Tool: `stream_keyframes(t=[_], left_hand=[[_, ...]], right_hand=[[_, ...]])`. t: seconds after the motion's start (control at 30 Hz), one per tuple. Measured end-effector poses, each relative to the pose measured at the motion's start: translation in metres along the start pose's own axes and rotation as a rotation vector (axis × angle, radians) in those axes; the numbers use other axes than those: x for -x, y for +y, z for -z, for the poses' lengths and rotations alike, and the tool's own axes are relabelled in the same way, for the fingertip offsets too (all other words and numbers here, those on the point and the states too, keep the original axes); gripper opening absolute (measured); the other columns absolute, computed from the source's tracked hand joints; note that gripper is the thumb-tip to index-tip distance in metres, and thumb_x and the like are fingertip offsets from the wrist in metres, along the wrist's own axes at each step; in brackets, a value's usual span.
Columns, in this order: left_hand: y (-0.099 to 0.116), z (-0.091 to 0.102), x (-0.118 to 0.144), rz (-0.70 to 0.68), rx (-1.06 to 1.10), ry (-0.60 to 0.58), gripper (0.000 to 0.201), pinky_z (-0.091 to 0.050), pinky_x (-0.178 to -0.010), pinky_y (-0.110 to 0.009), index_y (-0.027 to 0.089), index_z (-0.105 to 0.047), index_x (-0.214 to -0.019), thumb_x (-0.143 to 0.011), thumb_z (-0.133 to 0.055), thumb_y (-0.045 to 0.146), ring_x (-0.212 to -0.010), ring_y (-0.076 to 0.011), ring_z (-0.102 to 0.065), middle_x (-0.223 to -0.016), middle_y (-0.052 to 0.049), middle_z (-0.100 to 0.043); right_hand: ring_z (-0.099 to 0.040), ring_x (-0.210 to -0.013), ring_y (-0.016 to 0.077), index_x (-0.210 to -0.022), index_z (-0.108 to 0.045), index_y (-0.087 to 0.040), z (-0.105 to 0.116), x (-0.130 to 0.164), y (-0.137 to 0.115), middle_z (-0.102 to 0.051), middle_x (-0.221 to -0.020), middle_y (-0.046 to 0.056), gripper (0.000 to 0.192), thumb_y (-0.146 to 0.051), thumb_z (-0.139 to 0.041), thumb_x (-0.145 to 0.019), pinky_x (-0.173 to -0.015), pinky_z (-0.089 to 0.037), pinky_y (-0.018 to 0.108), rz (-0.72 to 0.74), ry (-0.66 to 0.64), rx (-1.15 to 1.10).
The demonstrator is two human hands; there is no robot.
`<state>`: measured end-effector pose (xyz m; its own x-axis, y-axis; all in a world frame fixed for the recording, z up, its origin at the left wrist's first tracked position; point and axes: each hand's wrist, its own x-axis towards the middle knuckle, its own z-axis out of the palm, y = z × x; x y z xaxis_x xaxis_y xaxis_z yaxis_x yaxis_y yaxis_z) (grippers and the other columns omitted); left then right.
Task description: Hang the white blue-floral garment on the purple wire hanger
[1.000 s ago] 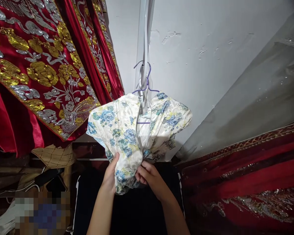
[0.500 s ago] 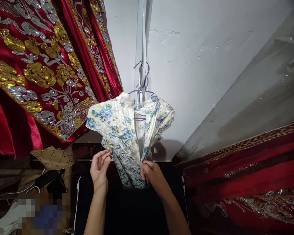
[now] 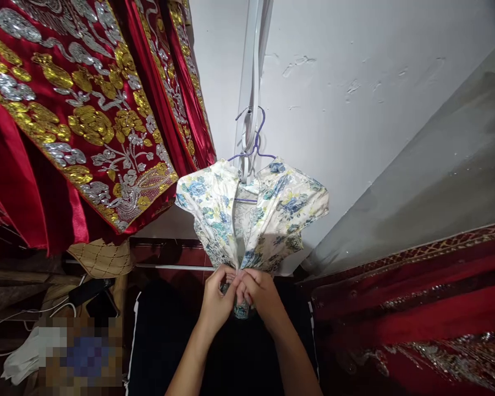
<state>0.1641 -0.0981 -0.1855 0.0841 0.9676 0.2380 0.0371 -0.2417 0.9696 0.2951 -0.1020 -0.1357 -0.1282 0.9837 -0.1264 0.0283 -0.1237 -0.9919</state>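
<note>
- Both hands, left hand (image 3: 216, 300) and right hand (image 3: 260, 297), are pressed together at the gathered lower edge of the floral garment (image 3: 251, 212); no gap shows between them.
- Left side: the red embroidered drape (image 3: 78, 121) hangs close beside the garment's shoulder, leaving only a narrow slot of bare wall (image 3: 355, 110) between.
- Above: the purple hanger (image 3: 253, 148) hooks on a white strip (image 3: 251, 66), blocking the line straight up.
- Right side: open room along the wall as far as the translucent sheet (image 3: 437, 176) and the red cloth (image 3: 416, 313) beneath it.
- Below the hands: dark fabric (image 3: 181, 341); lower left is crowded with a quilted tan item (image 3: 101, 258) and a white cable (image 3: 8, 330).
</note>
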Motion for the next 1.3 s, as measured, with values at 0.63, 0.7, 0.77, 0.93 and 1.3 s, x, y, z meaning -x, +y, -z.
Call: stream_keyframes(t=[0.63,0.7,0.77,0.93,1.3], left_hand=[[-0.009,0.02,-0.025,-0.011,-0.312,-0.232,0.008,-0.043,-0.07,-0.027,0.019,-0.054,-0.081,-0.089,-0.056,0.016,-0.077,-0.0164,-0.055,-0.08,-0.001,-0.057],[0.002,0.025,-0.027,0.0,-0.316,-0.23,0.005,-0.045,-0.074,-0.028,0.019,-0.058,-0.085,-0.089,-0.058,0.017,-0.08,-0.0169,-0.057,-0.084,-0.001,-0.06],[0.023,0.027,-0.035,-0.046,-0.297,-0.205,0.005,-0.047,-0.079,-0.03,0.02,-0.063,-0.093,-0.092,-0.058,0.019,-0.087,-0.0175,-0.06,-0.091,-0.002,-0.064],[0.108,0.025,-0.086,-0.462,-0.203,0.018,0.028,-0.051,-0.081,-0.03,0.023,-0.061,-0.127,-0.099,-0.055,0.026,-0.087,-0.0168,-0.063,-0.095,-0.004,-0.067],[0.156,0.019,-0.135,-0.829,-0.438,0.309,0.011,-0.048,-0.085,-0.031,0.018,-0.065,-0.097,-0.099,-0.055,0.02,-0.094,-0.0165,-0.06,-0.096,-0.006,-0.065]], right_hand=[[-0.038,-0.04,0.0064,-0.074,-0.069,-0.014,0.024,-0.065,-0.149,-0.055,-0.046,-0.001,0.025,-0.03,-0.057,-0.09,-0.041,-0.027,0.02,0.517,0.218,-0.195],[-0.04,-0.042,0.0071,-0.076,-0.07,-0.014,0.024,-0.063,-0.145,-0.057,-0.048,-0.001,0.026,-0.028,-0.055,-0.092,-0.043,-0.029,0.02,0.524,0.166,-0.129],[-0.04,-0.043,0.0074,-0.076,-0.069,-0.015,0.023,-0.061,-0.141,-0.057,-0.048,-0.002,0.025,-0.027,-0.054,-0.092,-0.044,-0.029,0.02,0.522,0.144,-0.111],[-0.042,-0.044,0.0079,-0.075,-0.068,-0.017,0.021,-0.053,-0.14,-0.057,-0.049,-0.003,0.022,-0.025,-0.055,-0.091,-0.045,-0.03,0.021,0.493,0.123,-0.062],[-0.039,-0.04,0.0095,-0.065,-0.061,-0.019,0.014,-0.099,-0.106,-0.048,-0.042,-0.005,0.023,-0.031,-0.056,-0.084,-0.045,-0.028,0.024,0.491,0.237,-0.075]])
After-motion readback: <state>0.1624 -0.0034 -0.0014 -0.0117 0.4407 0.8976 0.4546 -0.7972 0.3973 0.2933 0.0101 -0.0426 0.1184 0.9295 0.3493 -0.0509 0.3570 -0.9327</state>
